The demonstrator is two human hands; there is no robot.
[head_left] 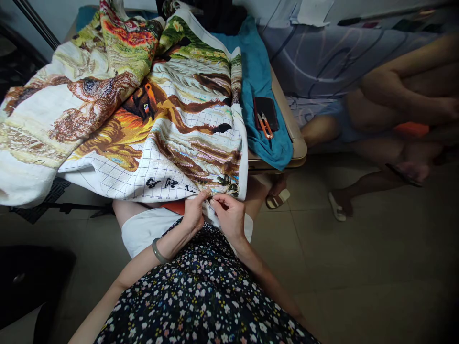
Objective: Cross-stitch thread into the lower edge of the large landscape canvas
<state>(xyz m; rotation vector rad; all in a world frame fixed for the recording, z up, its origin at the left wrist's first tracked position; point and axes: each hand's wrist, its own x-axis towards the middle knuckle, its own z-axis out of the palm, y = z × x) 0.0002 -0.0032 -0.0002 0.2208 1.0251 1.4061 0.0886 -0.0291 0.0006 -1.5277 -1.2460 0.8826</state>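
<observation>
A large cross-stitch cloth (201, 129) with a stitched picture in browns, greens and orange drapes over a small table and down to my lap. Blue grid lines and black stitched characters show along its near side. My left hand (194, 212) is closed on the cloth's near edge, thumb on top. Close beside it, my right hand (229, 215) pinches at the same edge with thumb and forefinger. Whatever lies between those fingertips is too small to make out. A loose pale thread (234, 189) rests on the cloth just above my right hand.
Orange-handled thread snips (265, 126) lie on a dark phone (269, 107), on a teal cloth (256, 71) over the table edge (296, 138). At right another person (387, 105) sits on a bed, holding a dark, phone-like object. A dark tripod-like leg (71, 207) stands at left.
</observation>
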